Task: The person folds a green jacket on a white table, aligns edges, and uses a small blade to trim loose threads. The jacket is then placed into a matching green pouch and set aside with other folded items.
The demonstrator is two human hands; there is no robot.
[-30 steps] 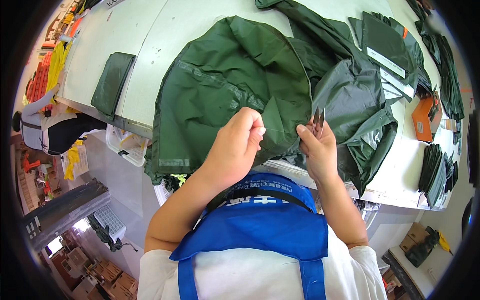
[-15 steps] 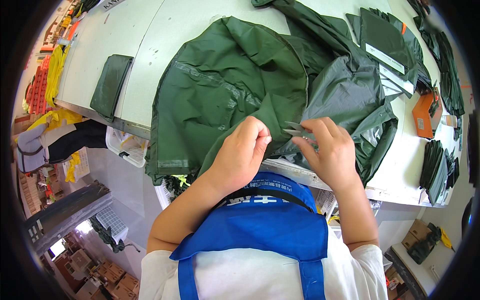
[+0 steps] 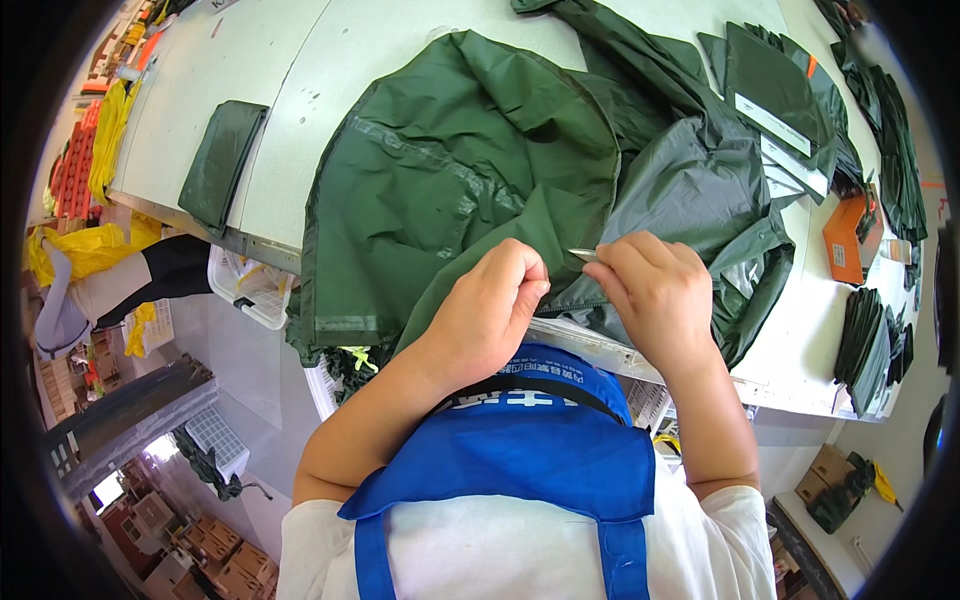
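Note:
A dark green waterproof garment [image 3: 450,170] is spread at the table's near edge, its inside with pale seam tape turned up. My left hand [image 3: 492,305] is closed in a pinch on the garment's near edge; whatever lies between thumb and fingertip is too small to make out beyond the fabric. Just right of it, my right hand [image 3: 655,295] holds thread snips [image 3: 582,254], their short metal blades together and pointing left, over the cloth. The handles are hidden in my palm. Grey-green lining [image 3: 690,190] of the same material lies beyond my right hand.
A folded green packet [image 3: 222,165] lies on the white table [image 3: 290,120] to the left. Several folded green pieces with white labels [image 3: 772,125] and an orange box [image 3: 852,236] sit at right. A white basket [image 3: 250,290] stands below the left edge; another person [image 3: 110,280] is beyond it.
The snips' blades were apart and have come together. My right hand has turned slightly, with its fingers closer in. My left hand stays almost in place. The person at left has shifted.

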